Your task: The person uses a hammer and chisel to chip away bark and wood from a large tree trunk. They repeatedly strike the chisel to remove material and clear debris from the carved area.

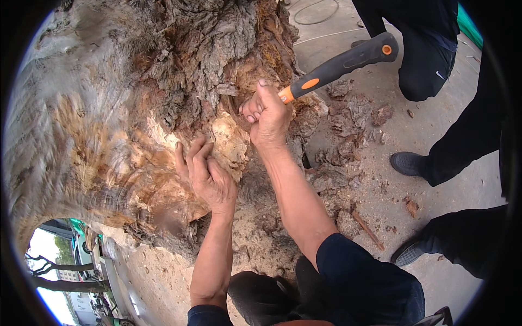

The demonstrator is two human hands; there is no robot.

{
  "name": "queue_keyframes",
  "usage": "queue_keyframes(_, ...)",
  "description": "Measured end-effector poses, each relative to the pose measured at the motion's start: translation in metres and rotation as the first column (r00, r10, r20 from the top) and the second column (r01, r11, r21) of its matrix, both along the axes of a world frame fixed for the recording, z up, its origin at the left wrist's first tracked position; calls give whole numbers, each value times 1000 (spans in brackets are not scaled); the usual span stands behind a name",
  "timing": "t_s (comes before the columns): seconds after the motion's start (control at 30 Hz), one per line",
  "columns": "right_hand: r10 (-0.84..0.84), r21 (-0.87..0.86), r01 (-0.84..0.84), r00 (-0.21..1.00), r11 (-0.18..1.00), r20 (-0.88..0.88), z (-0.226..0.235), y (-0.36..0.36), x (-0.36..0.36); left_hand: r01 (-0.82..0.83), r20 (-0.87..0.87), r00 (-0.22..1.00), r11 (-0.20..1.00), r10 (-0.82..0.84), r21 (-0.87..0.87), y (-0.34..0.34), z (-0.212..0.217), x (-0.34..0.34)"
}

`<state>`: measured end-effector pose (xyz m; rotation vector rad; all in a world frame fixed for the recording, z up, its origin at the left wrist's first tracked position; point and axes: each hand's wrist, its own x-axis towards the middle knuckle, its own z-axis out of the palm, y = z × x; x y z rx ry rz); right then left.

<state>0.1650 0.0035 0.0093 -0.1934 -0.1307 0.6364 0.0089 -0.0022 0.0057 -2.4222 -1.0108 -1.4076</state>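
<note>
A large trunk of rough wood (103, 146) with peeling dark bark (179, 70) fills the left and middle. My right hand (269, 117) is closed round a hatchet-like tool by its black-and-orange handle (337, 64), whose flared end points up to the right. The tool's head is hidden behind the hand and against the bark. To the left, my left hand (209, 174) has its fingers apart and bent, their tips at the pale, exposed wood (230, 138). Nothing shows in that hand.
Broken bark pieces (348, 117) and sawdust (255, 239) litter the ground beside the trunk. A long strip of bark (368, 230) lies there too. People in dark trousers (429, 54) are close by on the right; one dark shoe (408, 163) is near the debris.
</note>
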Motion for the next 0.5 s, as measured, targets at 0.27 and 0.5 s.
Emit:
queue_keyframes(0.27,70,-304,71,901,950,428,14,-4,4,3,15,1000,1000,-3,-9,-2,2,-5)
queue_keyframes(0.5,12,-215,75,927,974,376,55,-42,18,31,46,998,1000,-31,2,-1,0,-6)
